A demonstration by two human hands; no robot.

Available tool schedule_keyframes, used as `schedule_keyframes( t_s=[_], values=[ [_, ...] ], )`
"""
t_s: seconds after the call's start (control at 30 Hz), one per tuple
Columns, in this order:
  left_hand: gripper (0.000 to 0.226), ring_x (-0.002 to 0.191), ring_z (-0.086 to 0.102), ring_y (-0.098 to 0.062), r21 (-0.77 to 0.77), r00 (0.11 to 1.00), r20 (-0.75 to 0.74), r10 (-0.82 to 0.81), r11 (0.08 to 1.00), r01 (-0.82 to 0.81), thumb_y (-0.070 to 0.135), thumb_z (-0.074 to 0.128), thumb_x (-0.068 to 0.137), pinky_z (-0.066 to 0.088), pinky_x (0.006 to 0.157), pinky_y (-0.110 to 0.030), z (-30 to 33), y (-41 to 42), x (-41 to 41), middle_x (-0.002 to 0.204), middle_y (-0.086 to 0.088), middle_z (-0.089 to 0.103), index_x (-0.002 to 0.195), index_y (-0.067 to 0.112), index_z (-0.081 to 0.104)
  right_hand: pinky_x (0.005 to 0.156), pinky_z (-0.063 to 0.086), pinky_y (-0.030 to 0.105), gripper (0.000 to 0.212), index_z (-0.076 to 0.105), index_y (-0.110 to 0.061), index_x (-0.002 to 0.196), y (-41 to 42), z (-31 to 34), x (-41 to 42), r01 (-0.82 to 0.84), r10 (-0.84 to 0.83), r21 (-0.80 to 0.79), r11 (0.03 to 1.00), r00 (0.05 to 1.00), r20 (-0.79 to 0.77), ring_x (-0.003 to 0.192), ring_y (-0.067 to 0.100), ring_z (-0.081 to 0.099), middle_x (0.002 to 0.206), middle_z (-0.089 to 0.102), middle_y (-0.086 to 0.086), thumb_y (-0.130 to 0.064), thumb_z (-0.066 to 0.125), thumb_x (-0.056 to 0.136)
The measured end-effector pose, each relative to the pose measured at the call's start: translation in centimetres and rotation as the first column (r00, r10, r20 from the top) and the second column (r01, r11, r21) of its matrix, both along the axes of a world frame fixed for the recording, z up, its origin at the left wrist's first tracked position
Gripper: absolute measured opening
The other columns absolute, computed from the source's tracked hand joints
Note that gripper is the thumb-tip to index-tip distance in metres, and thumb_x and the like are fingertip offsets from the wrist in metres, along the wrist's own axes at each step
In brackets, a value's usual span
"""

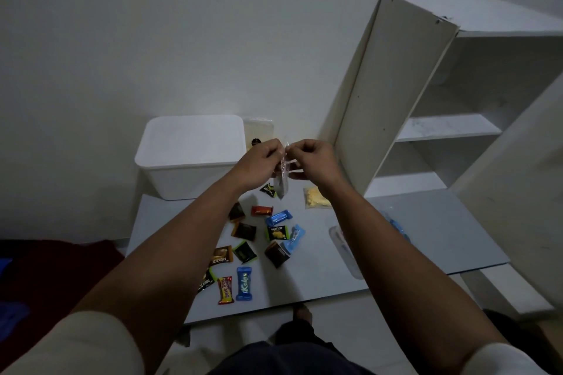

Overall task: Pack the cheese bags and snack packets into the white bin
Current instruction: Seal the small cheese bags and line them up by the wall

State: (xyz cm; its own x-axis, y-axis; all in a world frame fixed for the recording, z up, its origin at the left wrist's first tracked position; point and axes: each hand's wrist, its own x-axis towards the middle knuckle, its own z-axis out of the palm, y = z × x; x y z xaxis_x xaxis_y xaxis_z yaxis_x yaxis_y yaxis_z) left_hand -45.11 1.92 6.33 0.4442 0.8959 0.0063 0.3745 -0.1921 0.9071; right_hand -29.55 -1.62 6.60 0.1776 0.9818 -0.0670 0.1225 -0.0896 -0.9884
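Observation:
My left hand [259, 163] and my right hand [313, 161] both pinch the top of a small clear plastic bag [282, 183], held edge-on above the grey board [411, 222]. The white bin [189, 158] stands at the board's far left, just left of my left hand. A bag of yellow cheese [316, 198] lies on the board below my right wrist. Several snack packets lie scattered below my hands, among them a blue Kalpa packet [243, 283], a red packet [262, 210] and a green-edged Nextar packet [277, 233].
A clear packet [259, 131] lies behind the bin against the wall. A white shelf unit [451, 128] with an open door [387, 94] stands at the right. Clear plastic bags [344, 246] lie on the board's right side. A dark red cloth [58, 268] is on the floor, left.

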Motion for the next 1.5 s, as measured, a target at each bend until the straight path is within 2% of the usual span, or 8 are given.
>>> schedule_keyframes(
  t_s=[0.17,0.33,0.43,0.53,0.7,1.03,1.23,1.5],
  values=[
    [0.023,0.075,0.063,-0.024,-0.043,0.996,0.027,0.082,0.996,-0.081,0.018,0.047,0.102,0.056,0.088,-0.056,-0.3,0.0,0.3,0.079,-0.011,0.064,0.081,0.012,0.054,0.064,0.059,0.026,0.018,0.070,0.008,0.102,-0.2,0.2,0.1,-0.046,0.045,0.025,0.999,0.998,0.050,0.066,0.011,0.073,0.084,0.073,0.013,-0.009,0.063,0.099],
    [0.029,0.074,0.057,-0.023,0.027,0.994,-0.012,0.109,0.994,-0.108,0.025,0.042,0.104,0.054,0.085,-0.058,-0.1,0.2,0.1,0.079,-0.009,0.059,0.078,0.016,0.051,0.069,0.061,0.028,0.015,0.070,0.009,0.103,-0.7,0.0,-0.1,-0.091,0.091,0.015,0.996,0.996,-0.021,0.073,0.017,0.075,0.088,0.074,0.016,-0.003,0.065,0.096],
    [0.031,0.072,0.051,-0.022,0.072,0.996,-0.026,0.088,0.994,-0.086,0.026,0.041,0.106,0.053,0.083,-0.057,-0.1,0.4,-0.3,0.076,-0.008,0.053,0.076,0.018,0.045,0.075,0.063,0.035,0.011,0.073,0.005,0.101,-0.5,0.3,0.4,-0.144,0.142,-0.095,0.985,0.989,-0.030,0.080,0.021,0.076,0.089,0.077,0.015,0.001,0.068,0.091],
    [0.030,0.073,0.058,-0.024,0.026,0.994,0.031,0.105,0.994,-0.106,0.024,0.043,0.106,0.058,0.085,-0.058,0.0,0.3,-0.3,0.077,-0.016,0.060,0.077,0.015,0.048,0.076,0.063,0.034,0.008,0.075,-0.001,0.095,-0.3,0.5,0.7,-0.185,0.194,-0.177,0.967,0.980,0.033,0.085,0.025,0.077,0.093,0.078,0.018,0.000,0.071,0.088],
    [0.023,0.074,0.067,-0.023,-0.099,0.998,0.007,0.064,0.993,-0.063,0.018,0.046,0.103,0.059,0.087,-0.057,-0.8,-0.5,-0.1,0.075,-0.009,0.068,0.083,0.012,0.057,0.074,0.063,0.034,0.007,0.073,0.004,0.094,0.0,0.3,0.5,-0.070,0.076,-0.077,0.995,0.994,0.079,0.078,0.024,0.075,0.090,0.075,0.021,0.000,0.071,0.090],
    [0.023,0.089,0.069,-0.041,-0.068,0.992,-0.020,0.126,0.990,-0.127,0.019,0.047,0.099,0.057,0.086,-0.061,-0.6,-0.1,-0.6,0.083,-0.011,0.069,0.078,0.022,0.054,0.071,0.063,0.032,0.005,0.074,0.002,0.091,-0.4,0.7,-0.4,-0.072,0.091,-0.156,0.985,0.989,0.120,0.082,0.028,0.076,0.092,0.076,0.023,0.002,0.074,0.086],
    [0.022,0.087,0.076,-0.027,-0.162,0.997,-0.008,0.073,0.984,-0.074,0.015,0.049,0.101,0.061,0.087,-0.054,-0.8,-0.3,-0.6,0.089,-0.011,0.074,0.081,0.014,0.058,0.074,0.064,0.033,0.012,0.072,0.005,0.100,-0.6,0.3,-0.7,-0.037,0.046,-0.110,0.993,0.995,0.086,0.083,0.026,0.077,0.093,0.075,0.022,0.002,0.071,0.089],
    [0.021,0.101,0.069,-0.034,-0.198,0.978,0.108,0.177,0.968,-0.153,0.017,0.046,0.097,0.058,0.084,-0.044,-2.7,-0.7,-0.9,0.094,-0.007,0.073,0.087,0.017,0.064,0.068,0.061,0.029,0.010,0.075,-0.008,0.091,-1.0,0.1,0.9,-0.086,0.137,-0.201,0.976,0.958,0.253,0.080,0.017,0.070,0.091,0.075,0.011,-0.009,0.067,0.095]
  ],
)
